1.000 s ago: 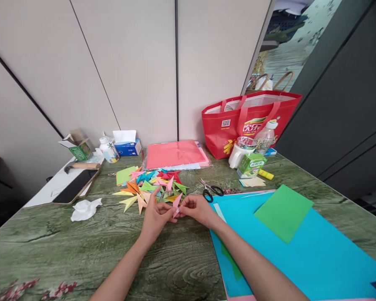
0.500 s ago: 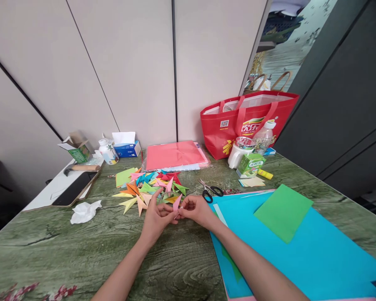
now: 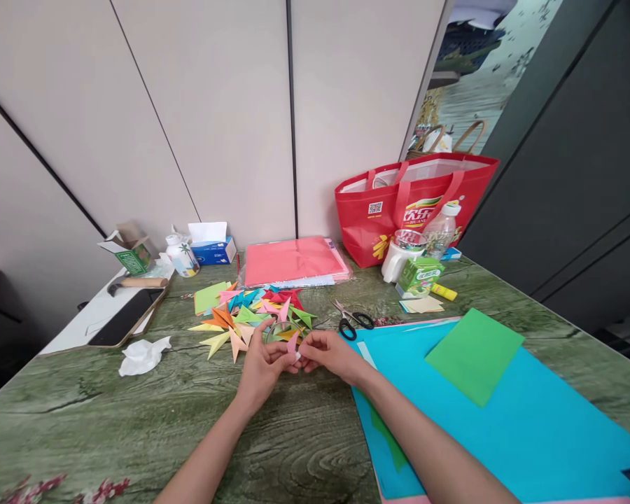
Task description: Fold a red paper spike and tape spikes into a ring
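Note:
A small folded piece of pink paper [image 3: 292,342] is pinched between my two hands, low over the table; a bit of white shows at its lower end. My left hand [image 3: 263,360] grips it from the left with thumb and fingers, the index finger raised. From the right, my right hand [image 3: 330,355] pinches it with thumb and fingertips. Just beyond the hands lies a pile of folded paper pieces [image 3: 246,314] in many colours. A clear ring-shaped thing, perhaps a roll of tape [image 3: 279,327], is partly hidden behind my fingers. Black-handled scissors [image 3: 351,321] lie open-bladed beyond my right hand.
Large blue sheets [image 3: 483,427] with a green square [image 3: 475,357] cover the right side. Behind stand a red bag [image 3: 362,224], white mug [image 3: 397,257], bottle [image 3: 441,231] and green carton [image 3: 420,277]. At left are crumpled tissue [image 3: 144,355], a hammer [image 3: 141,281] and a tissue box [image 3: 213,251].
The pink paper has tilted and sits slightly lower, with more white showing at its base. My fingers have shifted a little around it; both hands stay in nearly the same place.

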The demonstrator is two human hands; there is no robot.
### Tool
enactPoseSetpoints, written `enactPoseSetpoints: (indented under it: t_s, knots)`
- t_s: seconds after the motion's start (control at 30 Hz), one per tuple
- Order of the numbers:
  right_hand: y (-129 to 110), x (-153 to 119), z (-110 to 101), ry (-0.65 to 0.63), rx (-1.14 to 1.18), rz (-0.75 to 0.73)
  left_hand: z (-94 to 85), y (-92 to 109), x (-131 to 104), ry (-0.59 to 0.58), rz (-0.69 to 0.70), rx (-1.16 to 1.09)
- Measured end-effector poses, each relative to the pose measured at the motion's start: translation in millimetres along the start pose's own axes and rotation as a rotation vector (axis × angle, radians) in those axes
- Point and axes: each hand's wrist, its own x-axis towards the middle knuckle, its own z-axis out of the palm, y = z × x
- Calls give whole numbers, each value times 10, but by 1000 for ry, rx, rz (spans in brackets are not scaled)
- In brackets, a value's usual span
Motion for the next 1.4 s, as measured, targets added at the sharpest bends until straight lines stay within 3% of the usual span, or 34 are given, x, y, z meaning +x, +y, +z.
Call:
enactPoseSetpoints:
  t_s: [0.17, 0.27, 0.37, 0.53, 0.63, 0.77, 1.0, 1.2, 1.4]
  knots:
    - [6, -6, 8, 44, 15, 24, 13, -23, -18, 11, 62, 0]
    - [-1, -19, -13, 27, 41, 24, 14, -75, -49, 12, 173, 63]
    - [-25, -33, -53, -15, 39, 6, -21, -168, -76, -10, 395, 224]
    - [-97, -59, -112, -94, 13, -161, -109, -238, -100, -43, 945, 680]
    - [-123, -78, -104, -115, 28, -219, -138, -192, -110, -16, 1030, 884]
    - [-120, -99, -70, -143, 67, -197, -159, -156, -122, 30, 1164, 949]
    - [-98, -95, -84, -164, 167, -77, -142, -88, -151, -29, 1263, 929]
    - [-108, -96, -142, -255, 238, 39, -112, -54, -183, -104, 1202, 977]
    - [-43, -70, -153, -294, 320, 209, -143, -122, -201, -144, 1055, 998]
